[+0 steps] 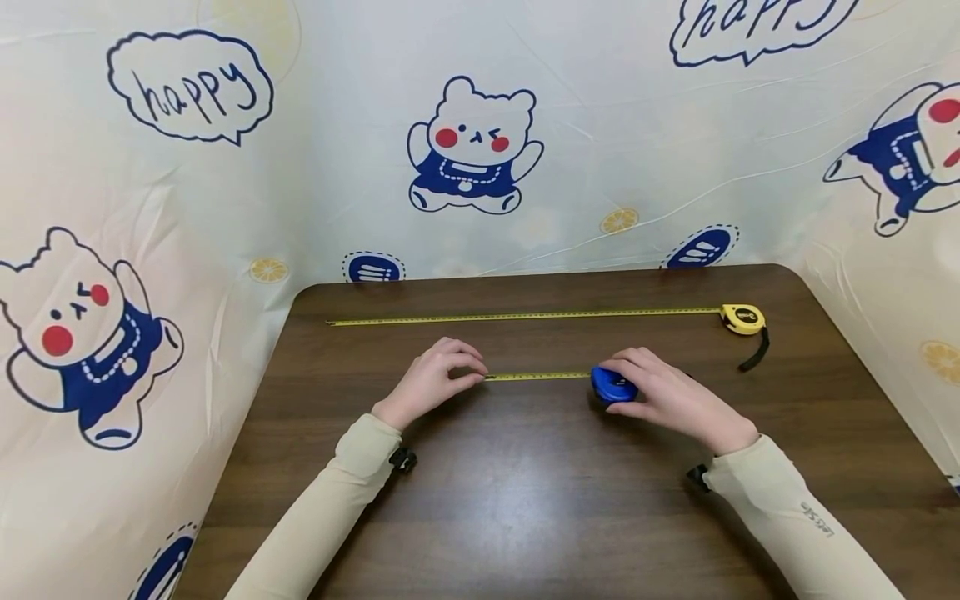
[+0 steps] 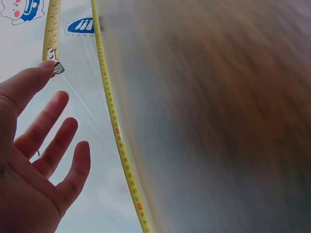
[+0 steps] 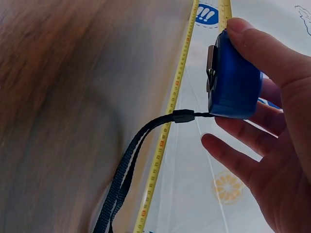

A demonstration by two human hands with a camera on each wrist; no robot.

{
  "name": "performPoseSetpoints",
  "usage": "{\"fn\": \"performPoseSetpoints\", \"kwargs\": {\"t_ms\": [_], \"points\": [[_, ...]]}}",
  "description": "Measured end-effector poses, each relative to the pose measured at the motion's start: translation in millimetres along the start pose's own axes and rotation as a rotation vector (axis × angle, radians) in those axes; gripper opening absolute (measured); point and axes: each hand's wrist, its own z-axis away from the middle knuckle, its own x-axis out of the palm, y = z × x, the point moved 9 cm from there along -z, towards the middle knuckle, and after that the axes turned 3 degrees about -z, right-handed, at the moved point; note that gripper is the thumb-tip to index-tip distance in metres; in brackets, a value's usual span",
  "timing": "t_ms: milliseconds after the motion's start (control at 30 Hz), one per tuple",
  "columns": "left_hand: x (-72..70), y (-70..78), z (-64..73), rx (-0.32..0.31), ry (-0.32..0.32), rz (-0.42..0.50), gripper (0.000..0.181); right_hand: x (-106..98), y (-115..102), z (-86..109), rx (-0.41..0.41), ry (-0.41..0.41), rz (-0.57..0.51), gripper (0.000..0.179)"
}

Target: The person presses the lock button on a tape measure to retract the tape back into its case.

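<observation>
My right hand (image 1: pixel 660 396) grips a blue tape measure (image 1: pixel 612 386) by its case; its black wrist strap (image 3: pixel 127 167) hangs down in the right wrist view. A short stretch of yellow blade (image 1: pixel 538 376) runs left from the case to my left hand (image 1: pixel 435 379). In the left wrist view, the thumb (image 2: pixel 31 82) pinches the metal end hook (image 2: pixel 57 69), while the other visible fingers are spread. Farther back lies a yellow tape measure (image 1: pixel 742 319), its long blade (image 1: pixel 525 316) pulled out to the left.
Both tapes are over a brown wooden table (image 1: pixel 510 500). The yellow tape's black strap (image 1: pixel 753 350) trails toward the front. A pale printed cloth (image 1: pixel 585 125) hangs behind the table and along both sides.
</observation>
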Motion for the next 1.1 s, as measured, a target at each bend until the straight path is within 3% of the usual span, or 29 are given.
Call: {"fn": "performPoseSetpoints", "kwargs": {"t_ms": [600,1100], "points": [[15.4,23.5,-17.7,0.073,0.009,0.012,0.007,9.8,-12.2,-12.0,-0.028,-0.012,-0.018,0.062],[37.0,44.6,-31.0,0.099,-0.031,0.012,0.008,16.7,-26.9,-24.9,-0.070,-0.014,-0.027,0.059]]}}
